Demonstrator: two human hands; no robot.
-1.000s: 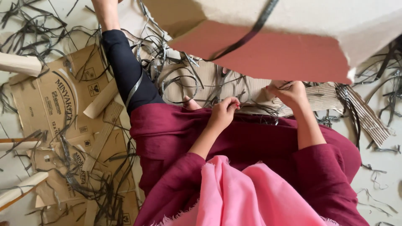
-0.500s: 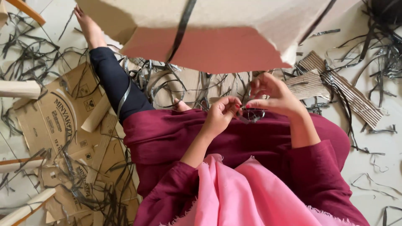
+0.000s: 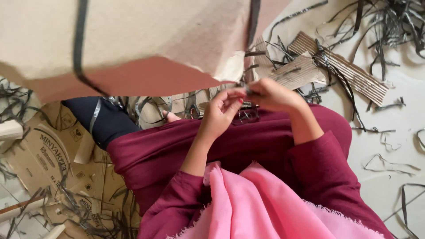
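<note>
I sit on the floor in a maroon garment [image 3: 248, 146] with a pink scarf [image 3: 265, 208] on my chest. My left hand [image 3: 220, 113] and my right hand [image 3: 271, 94] meet above my lap. Both pinch the end of a thin dark strap [image 3: 253, 26] that runs down over a large tan cardboard sheet [image 3: 146, 40]. The sheet hangs tilted just beyond my hands and hides the floor behind it. A second dark strap [image 3: 79, 40] crosses the sheet at the left. A small tangle of dark strips [image 3: 248, 116] lies on my lap under the hands.
Corrugated cardboard pieces [image 3: 341, 71] lie at the upper right among several loose dark strips [image 3: 389, 22]. Flattened printed cardboard [image 3: 48, 155] and pale wooden sticks [image 3: 9, 130] lie at the left. My leg in a dark legging [image 3: 106, 121] stretches left. More strips [image 3: 389, 163] lie scattered on the pale floor at the right.
The view has swung left and the cardboard sheet now fills the upper left. My right hand rose from the lap to meet my left hand, and both closed on the strap end.
</note>
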